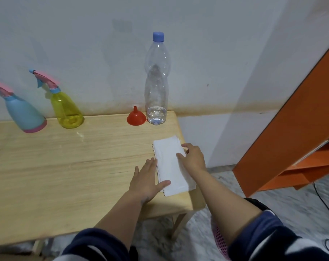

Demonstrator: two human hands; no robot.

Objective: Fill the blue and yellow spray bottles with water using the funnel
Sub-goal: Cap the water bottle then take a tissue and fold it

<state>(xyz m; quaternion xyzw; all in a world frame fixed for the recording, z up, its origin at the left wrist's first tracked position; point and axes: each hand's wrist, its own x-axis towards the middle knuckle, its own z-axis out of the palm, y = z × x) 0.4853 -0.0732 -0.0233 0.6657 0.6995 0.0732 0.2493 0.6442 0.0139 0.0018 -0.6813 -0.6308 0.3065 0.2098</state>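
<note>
A blue spray bottle (22,112) and a yellow spray bottle (65,108), both with pink trigger heads screwed on, stand at the back left of the wooden table (65,162). A red funnel (135,117) sits mouth-down beside a tall clear water bottle (156,81) with a blue cap and a little water at its bottom. My left hand (146,181) lies flat on the table, its thumb touching the left edge of a folded white tissue (169,166). My right hand (192,157) rests with its fingers on the tissue's right side near the table edge.
The table's right edge runs just past the tissue. An orange shelf unit (291,138) stands to the right on the tiled floor. A pink perforated stool (220,242) shows under my right arm. A black cable (327,208) lies on the floor.
</note>
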